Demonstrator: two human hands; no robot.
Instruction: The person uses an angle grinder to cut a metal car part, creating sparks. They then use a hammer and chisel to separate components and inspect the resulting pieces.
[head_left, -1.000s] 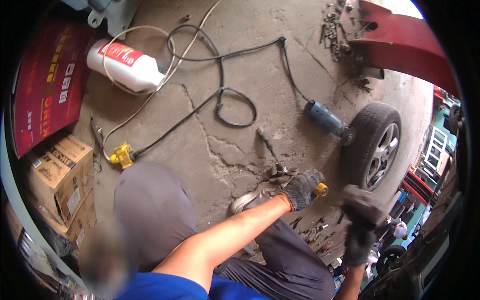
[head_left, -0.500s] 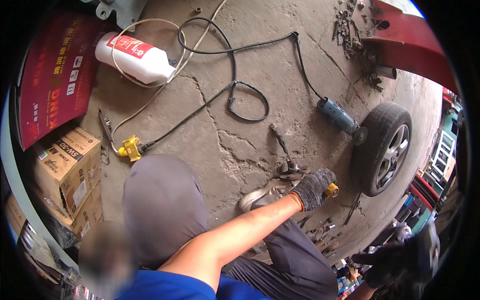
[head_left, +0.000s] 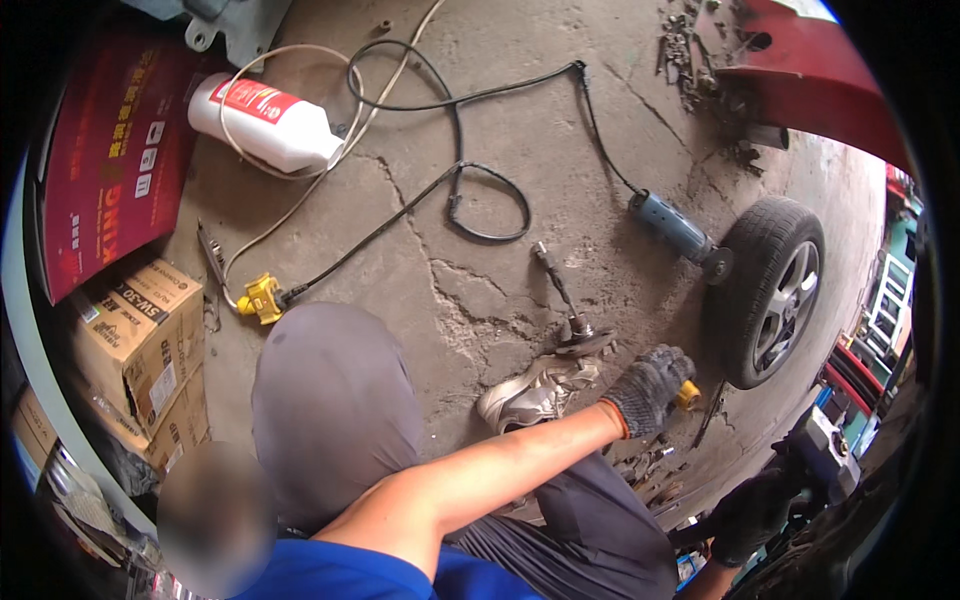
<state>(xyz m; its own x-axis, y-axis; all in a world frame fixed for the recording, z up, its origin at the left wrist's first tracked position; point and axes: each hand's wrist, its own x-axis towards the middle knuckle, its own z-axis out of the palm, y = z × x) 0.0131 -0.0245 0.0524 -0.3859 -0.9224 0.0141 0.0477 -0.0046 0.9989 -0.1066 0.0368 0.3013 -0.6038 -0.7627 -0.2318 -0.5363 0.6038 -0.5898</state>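
Observation:
My left hand (head_left: 648,392), in a dark grey knit glove with an orange cuff, reaches out above my shoe. Its fingers are wrapped round something with a short yellow cylindrical end (head_left: 688,394); the rest is hidden in the fist. At the lower right, my right hand (head_left: 750,515) wears a dark glove and lies in shadow. It appears closed on a silver-grey and black thing (head_left: 832,450) whose kind I cannot make out. Just beyond my shoe (head_left: 530,395) is a metal shaft with a round flange (head_left: 575,335).
A corded angle grinder (head_left: 670,228) lies beside a car wheel (head_left: 768,290). Its black cable loops across cracked concrete to a yellow connector (head_left: 262,298). On the left are a white bottle (head_left: 265,120), a red panel (head_left: 115,160) and cardboard boxes (head_left: 140,345). Red metal (head_left: 815,80) stands far right.
My left hand has moved slightly right and down with the yellow-ended thing. My right hand and the grey-black thing have shifted up and left.

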